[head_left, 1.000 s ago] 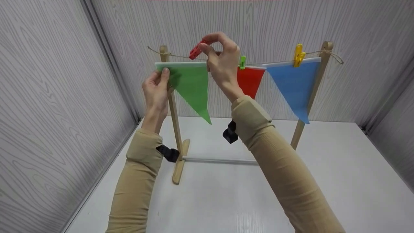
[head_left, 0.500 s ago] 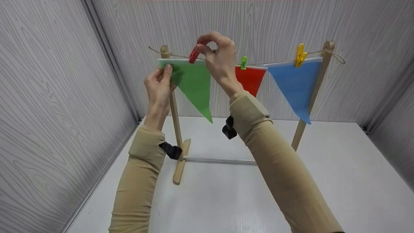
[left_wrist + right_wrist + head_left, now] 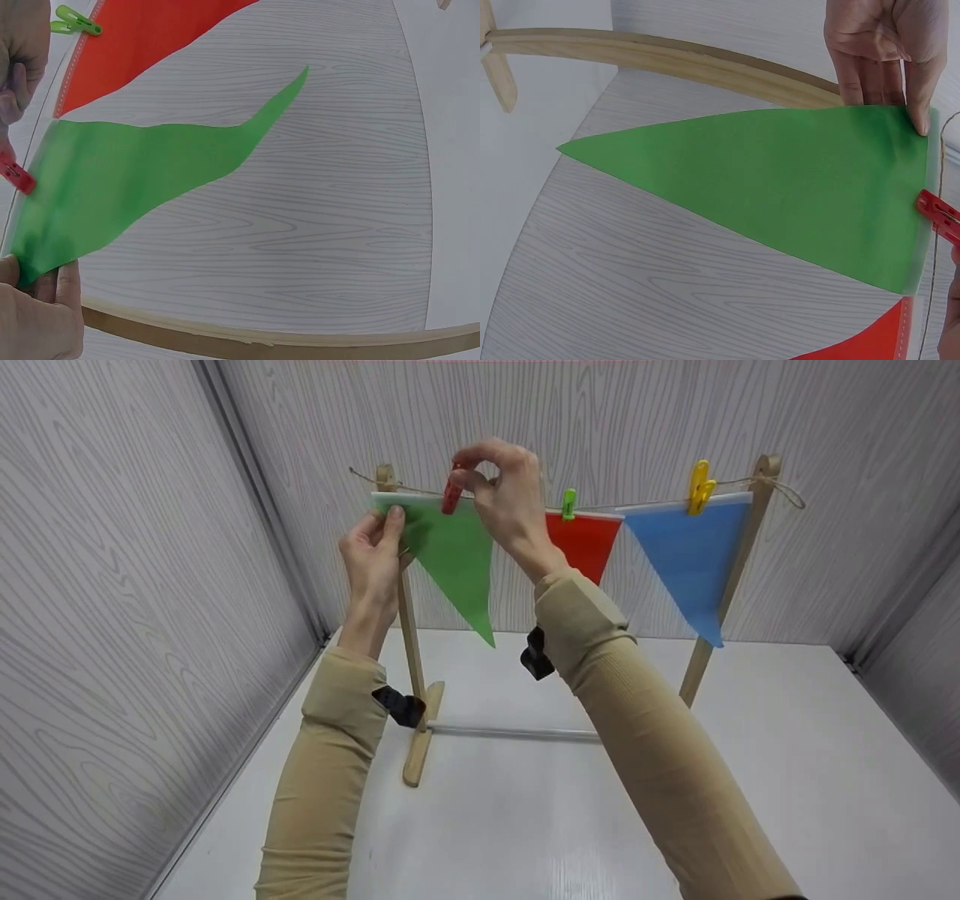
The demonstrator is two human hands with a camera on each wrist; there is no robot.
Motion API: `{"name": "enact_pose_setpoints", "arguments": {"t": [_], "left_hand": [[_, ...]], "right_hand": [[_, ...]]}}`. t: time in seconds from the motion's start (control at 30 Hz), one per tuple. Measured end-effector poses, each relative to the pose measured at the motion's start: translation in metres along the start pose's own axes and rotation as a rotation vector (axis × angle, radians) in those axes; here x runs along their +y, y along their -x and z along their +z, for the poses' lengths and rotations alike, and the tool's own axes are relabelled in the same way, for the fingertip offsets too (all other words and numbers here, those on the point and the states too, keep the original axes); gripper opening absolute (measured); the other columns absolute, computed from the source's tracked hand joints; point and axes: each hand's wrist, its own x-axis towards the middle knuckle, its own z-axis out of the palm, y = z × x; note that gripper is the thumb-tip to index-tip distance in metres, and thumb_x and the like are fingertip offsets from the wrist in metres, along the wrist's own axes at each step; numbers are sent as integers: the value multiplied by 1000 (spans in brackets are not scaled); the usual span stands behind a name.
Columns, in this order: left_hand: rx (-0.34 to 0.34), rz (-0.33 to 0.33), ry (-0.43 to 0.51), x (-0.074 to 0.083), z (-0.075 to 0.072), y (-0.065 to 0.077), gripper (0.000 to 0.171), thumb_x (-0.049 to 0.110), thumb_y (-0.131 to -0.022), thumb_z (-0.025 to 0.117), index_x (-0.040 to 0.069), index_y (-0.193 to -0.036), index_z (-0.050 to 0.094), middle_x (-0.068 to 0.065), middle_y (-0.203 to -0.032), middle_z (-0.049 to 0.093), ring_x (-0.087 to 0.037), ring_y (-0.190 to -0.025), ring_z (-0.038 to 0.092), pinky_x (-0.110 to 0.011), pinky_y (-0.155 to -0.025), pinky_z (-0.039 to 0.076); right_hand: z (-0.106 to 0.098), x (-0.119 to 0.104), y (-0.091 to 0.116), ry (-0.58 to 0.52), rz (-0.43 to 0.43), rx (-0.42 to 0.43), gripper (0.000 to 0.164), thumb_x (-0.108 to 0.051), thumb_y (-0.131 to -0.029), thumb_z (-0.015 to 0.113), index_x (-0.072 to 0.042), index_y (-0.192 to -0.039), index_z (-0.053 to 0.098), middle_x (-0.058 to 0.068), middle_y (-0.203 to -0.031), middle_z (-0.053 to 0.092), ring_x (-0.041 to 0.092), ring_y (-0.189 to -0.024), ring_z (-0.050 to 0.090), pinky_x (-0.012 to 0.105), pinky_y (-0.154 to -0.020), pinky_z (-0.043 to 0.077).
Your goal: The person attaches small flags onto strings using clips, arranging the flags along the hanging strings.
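A green triangular pennant (image 3: 454, 547) hangs point down at the string near the left post. My left hand (image 3: 373, 556) pinches its upper left corner, thumb in front and fingers behind. Between thumb and fingers of my right hand (image 3: 508, 495) is a red clothespin (image 3: 451, 493), upright over the pennant's pale top edge. In the right wrist view the red clothespin (image 3: 939, 214) overlaps that edge beside the string (image 3: 934, 277). Whether its tips have closed on the string cannot be told. My right hand and wrist partly cover the neighbouring red pennant (image 3: 583, 544).
A green clothespin (image 3: 569, 505) holds the red pennant, and a yellow clothespin (image 3: 700, 489) the blue pennant (image 3: 686, 559). Wooden posts (image 3: 409, 637) carry the string, joined low down by a pale rod (image 3: 517, 732). Wood-grain panels (image 3: 150, 585) surround the white table (image 3: 480, 825).
My right hand has brought the red clothespin down from above the string onto the green pennant's top edge, turning it more upright. My left hand and the pennant's corner have shifted slightly up and right.
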Motion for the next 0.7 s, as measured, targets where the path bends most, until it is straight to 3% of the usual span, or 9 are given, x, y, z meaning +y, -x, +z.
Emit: {"name": "enact_pose_setpoints", "arguments": {"t": [0.27, 0.4, 0.53, 0.63, 0.7], "left_hand": [[-9, -4, 1, 1, 2, 0, 33, 18, -104, 55, -2, -129, 63, 2, -99, 68, -16, -98, 70, -38, -96, 59], [-4, -1, -4, 0, 2, -1, 33, 18, -104, 55, -3, -128, 63, 3, -97, 68, -13, -94, 69, -36, -93, 60], [0, -15, 4, 1, 3, -2, 32, 18, -103, 56, -3, -126, 64, 4, -94, 69, -11, -90, 69, -30, -87, 60], [9, -32, 12, 0, 3, -2, 32, 18, -103, 57, -3, -126, 65, 5, -93, 70, -10, -88, 70, -27, -82, 60], [17, -40, 22, 1, 2, -2, 31, 17, -103, 57, -3, -126, 65, 5, -92, 71, -10, -87, 70, -27, -81, 60]], "right_hand": [[-4, -3, 0, 38, 27, -24, 17, -7, -95, 68, -3, -108, 77, 12, -107, 75, 20, -111, 63, 23, -103, 42], [-5, -3, 0, 46, 37, -52, 18, -7, -95, 68, -3, -110, 77, 12, -108, 75, 21, -114, 63, 26, -105, 44], [-6, -2, -1, 52, 60, -92, 21, -8, -96, 67, -3, -115, 75, 12, -111, 74, 14, -107, 63, 20, -81, 51], [-8, -3, 0, 56, 77, -128, 26, -11, -97, 67, -5, -121, 73, 10, -114, 73, 7, -77, 59, 17, -59, 45], [-8, -3, 1, 56, 73, -146, 29, -14, -97, 68, -5, -125, 71, 10, -117, 72, 2, -62, 50, 15, -54, 42]]}}
